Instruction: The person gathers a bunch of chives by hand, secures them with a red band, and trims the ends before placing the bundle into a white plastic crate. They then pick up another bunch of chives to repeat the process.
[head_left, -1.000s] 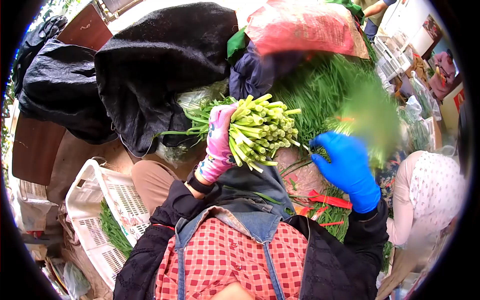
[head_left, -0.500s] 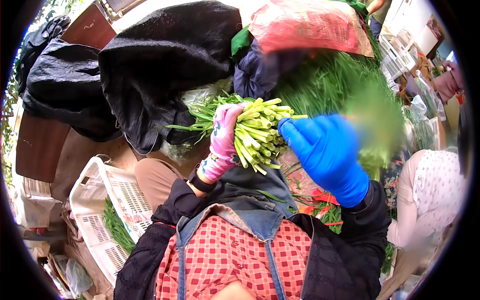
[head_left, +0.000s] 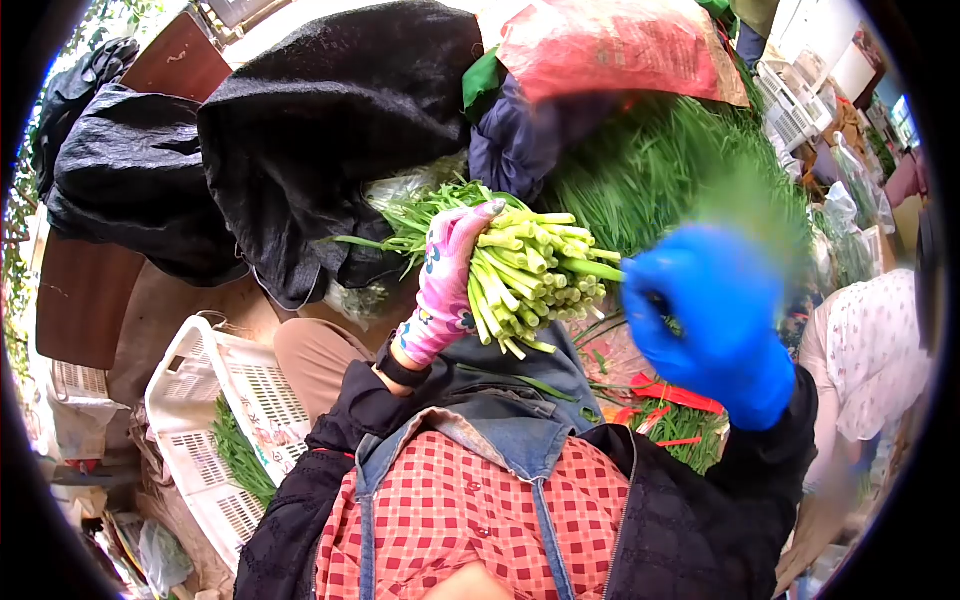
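My left hand (head_left: 447,280), in a pink patterned glove, is wrapped round a thick bunch of green stalks (head_left: 535,275). Their pale cut ends face right and their leaves trail out to the left. My right hand (head_left: 705,315), in a blue glove and blurred, is just right of the bunch, its fingers pinched at the end of one green stalk (head_left: 595,268) that sticks out of the bunch. Behind it lies a big heap of long green leaves (head_left: 640,175).
A white plastic basket (head_left: 200,395) with greens stands at the left. Black cloth (head_left: 330,120) covers things at the upper left. A red sack (head_left: 620,50) lies on the heap. Red strips (head_left: 680,393) lie near my lap. Another person (head_left: 875,350) is at the right.
My right hand has moved right and slightly down, away from the cut ends. The bunch in my left hand looks fuller on its right side, with a stalk now reaching toward my right fingers.
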